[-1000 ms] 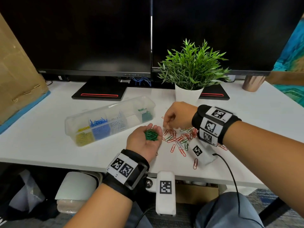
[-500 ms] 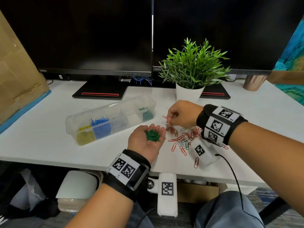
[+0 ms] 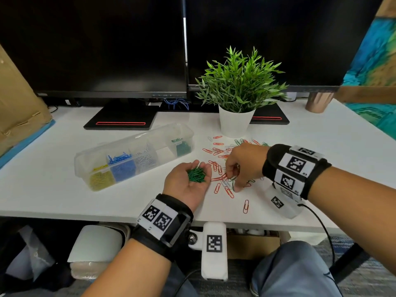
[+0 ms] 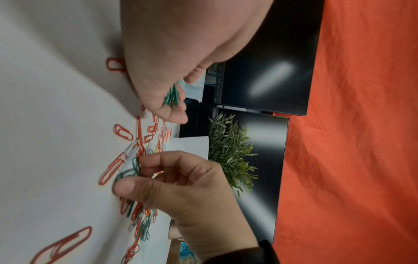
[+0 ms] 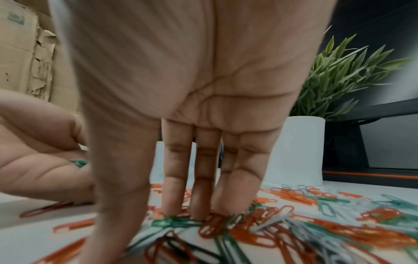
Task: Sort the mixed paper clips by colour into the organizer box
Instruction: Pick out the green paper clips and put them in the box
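My left hand (image 3: 186, 185) lies palm up on the desk, cupped, with a small heap of green paper clips (image 3: 196, 174) resting in it; the same green heap (image 4: 172, 96) shows in the left wrist view. Just to its right, my right hand (image 3: 232, 185) reaches down into the mixed clips (image 3: 222, 156), mostly red with some green and white. Its thumb and forefinger pinch a green clip (image 4: 133, 169) at the pile's near edge. The clear organizer box (image 3: 100, 154) lies to the left, with yellow, blue, white and green compartments filled and one compartment bare.
A potted plant (image 3: 235, 123) stands right behind the clip pile. Two monitors on stands fill the back of the desk. A cardboard box (image 3: 17, 108) leans at far left, a copper cup (image 3: 319, 101) at back right. A stray red clip (image 3: 246, 206) lies near the front edge.
My right hand has moved from the far side of the pile toward me and dipped its fingers onto a green clip. The left hand has stayed put with its heap.
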